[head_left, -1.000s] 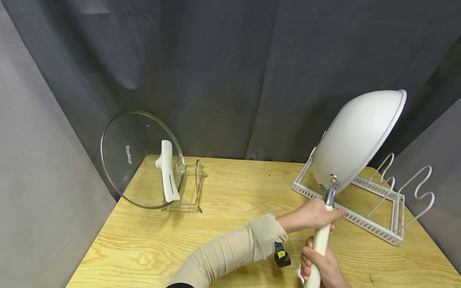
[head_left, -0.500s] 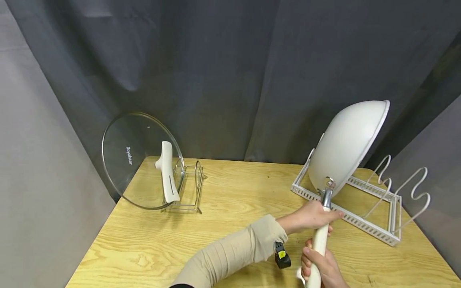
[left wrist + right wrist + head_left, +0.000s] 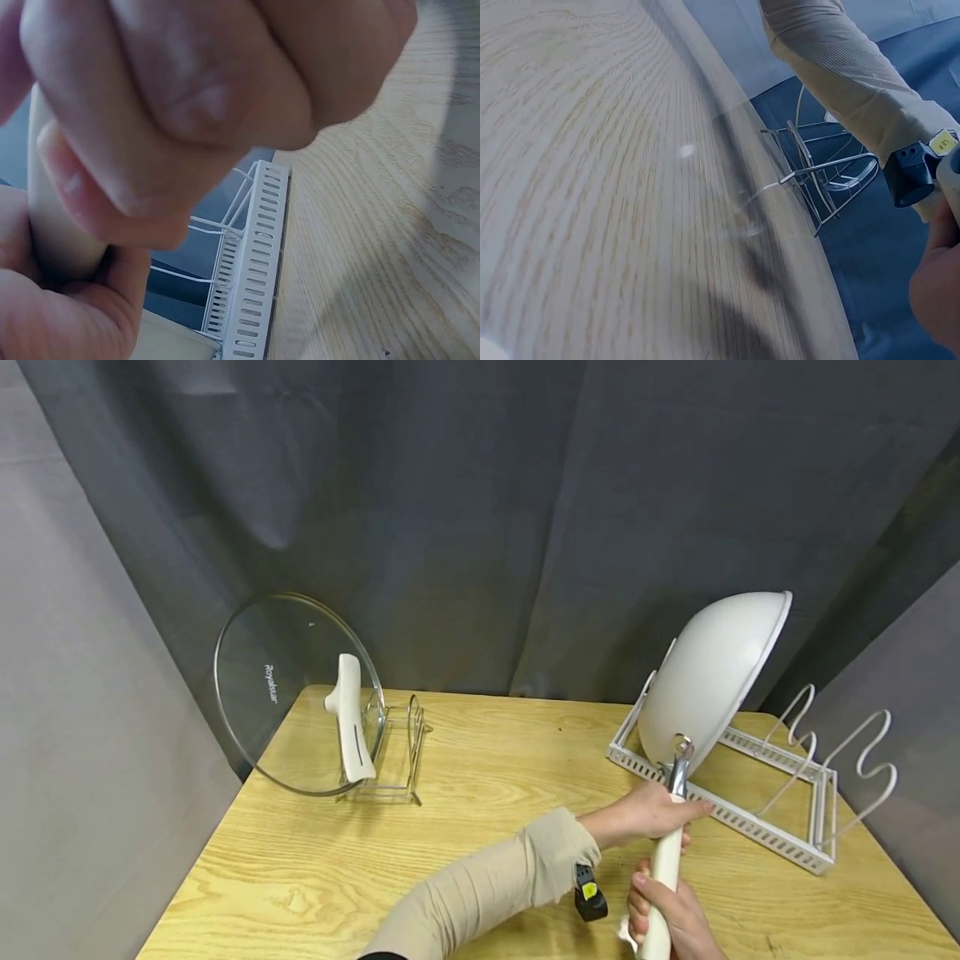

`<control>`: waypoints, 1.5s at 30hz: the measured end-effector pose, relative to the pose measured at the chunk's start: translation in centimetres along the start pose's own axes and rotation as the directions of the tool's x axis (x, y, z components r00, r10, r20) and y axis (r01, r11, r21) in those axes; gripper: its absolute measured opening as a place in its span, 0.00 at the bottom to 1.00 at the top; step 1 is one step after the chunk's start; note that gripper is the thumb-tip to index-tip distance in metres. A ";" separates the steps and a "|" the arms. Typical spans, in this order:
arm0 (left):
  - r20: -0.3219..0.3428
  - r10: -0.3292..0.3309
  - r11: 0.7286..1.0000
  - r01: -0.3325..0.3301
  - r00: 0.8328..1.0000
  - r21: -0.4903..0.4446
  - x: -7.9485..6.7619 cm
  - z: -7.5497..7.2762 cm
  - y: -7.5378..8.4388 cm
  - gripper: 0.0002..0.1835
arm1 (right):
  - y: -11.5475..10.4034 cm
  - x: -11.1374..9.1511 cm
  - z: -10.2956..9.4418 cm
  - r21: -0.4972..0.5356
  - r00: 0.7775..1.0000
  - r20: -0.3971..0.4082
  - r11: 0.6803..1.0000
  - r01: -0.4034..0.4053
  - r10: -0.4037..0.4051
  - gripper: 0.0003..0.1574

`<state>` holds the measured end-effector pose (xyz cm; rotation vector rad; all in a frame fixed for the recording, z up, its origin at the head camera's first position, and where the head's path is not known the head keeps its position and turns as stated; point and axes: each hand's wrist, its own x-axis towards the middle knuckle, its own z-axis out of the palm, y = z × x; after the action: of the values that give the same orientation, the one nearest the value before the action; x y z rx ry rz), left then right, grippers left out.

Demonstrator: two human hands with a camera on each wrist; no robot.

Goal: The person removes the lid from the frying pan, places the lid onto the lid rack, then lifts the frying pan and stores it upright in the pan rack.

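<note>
In the head view a white wok (image 3: pixel 708 681) stands tilted on its side over the left part of a white pan rack (image 3: pixel 757 831). Its off-white handle (image 3: pixel 666 860) points down toward the front. My left hand (image 3: pixel 652 810) grips the handle close to the metal joint. Lower down, near the handle's end, my right hand (image 3: pixel 671 910) has its fingers curled round it. The left wrist view shows the left hand's knuckles (image 3: pixel 202 97) large, partly covering the handle (image 3: pixel 52 187). At that view's left edge is part of the right hand.
A glass lid (image 3: pixel 277 693) with a white handle leans in a small wire stand (image 3: pixel 412 752) at the left. White wavy wire dividers (image 3: pixel 873 752) rise from the rack's right part. Dark curtain (image 3: pixel 450 527) closes off the back of the wooden table (image 3: pixel 300 877).
The wok has come down and a little to the left, lower in the rack. Both hands keep hold of its handle and have barely shifted. The lid and its stand stay put.
</note>
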<state>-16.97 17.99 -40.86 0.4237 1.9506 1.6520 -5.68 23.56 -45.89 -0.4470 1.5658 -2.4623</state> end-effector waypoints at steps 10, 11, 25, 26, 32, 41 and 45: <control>-0.004 -0.045 0.997 0.045 0.999 -0.057 0.7 0.2 -0.1 0.22 | -0.3 0.4 -0.7 0.077 0.998 0.057 0.997 -0.018 0.014 0.19; -0.001 -0.049 0.997 0.049 0.999 -0.062 0.8 0.2 -0.1 0.21 | -0.3 0.4 -0.8 0.082 0.998 0.062 0.997 -0.015 0.010 0.19; 0.078 -0.075 0.989 0.085 0.994 -0.125 2.4 0.0 -0.3 0.18 | -0.7 0.9 -1.5 0.147 0.998 0.011 0.987 -0.060 0.059 0.14; 0.086 -0.073 0.988 0.084 0.994 -0.132 2.5 0.0 -0.3 0.18 | -0.7 0.9 -1.6 0.142 0.998 0.000 0.988 -0.063 0.063 0.13; 0.134 -0.061 0.980 0.084 0.989 -0.178 3.1 0.1 -0.8 0.18 | -0.6 1.1 -1.8 0.123 0.997 -0.028 0.990 -0.063 0.067 0.13; 0.287 -0.046 0.951 0.129 0.957 -0.280 3.8 -1.6 -1.9 0.11 | -0.9 1.2 -1.8 0.029 0.988 -0.091 0.992 -0.124 0.126 0.12; 0.286 -0.040 0.968 0.109 0.957 -0.227 3.6 -2.0 -2.1 0.11 | -1.0 1.1 -2.3 -0.076 0.954 -0.189 0.965 -0.250 0.232 0.10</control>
<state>-20.81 18.03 -43.41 0.4543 1.5215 1.6554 -7.54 25.65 -45.71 -0.0431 1.7026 -2.2982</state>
